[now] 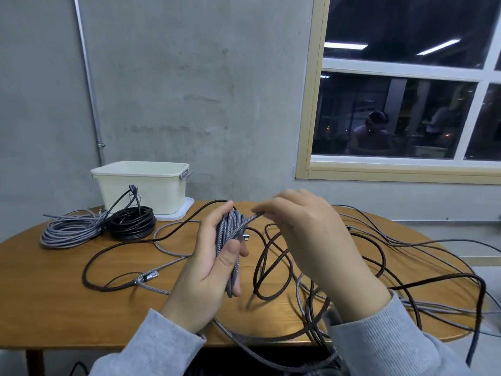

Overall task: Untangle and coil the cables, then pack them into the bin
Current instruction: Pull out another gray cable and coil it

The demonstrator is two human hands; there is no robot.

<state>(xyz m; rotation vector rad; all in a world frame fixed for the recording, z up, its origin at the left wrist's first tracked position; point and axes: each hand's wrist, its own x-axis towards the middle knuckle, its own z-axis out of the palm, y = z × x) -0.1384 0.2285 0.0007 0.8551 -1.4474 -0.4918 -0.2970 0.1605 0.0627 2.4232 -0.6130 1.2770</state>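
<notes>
Two hands work a grey braided cable (230, 234) above a wooden table (54, 280): left hand (208, 270) grips its coiled loops, right hand (306, 234) pinches one strand. Behind sit a grey coil (67, 230), black coil (131, 222) and cream bin (143, 188).

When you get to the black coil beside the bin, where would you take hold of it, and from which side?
Probably the near arc of the black coil, from above: it lies flat on the table, so one hand could close round all the turns at once. Avoid its left edge, which touches the grey coil, and its loose end, which rises against the bin.
</notes>
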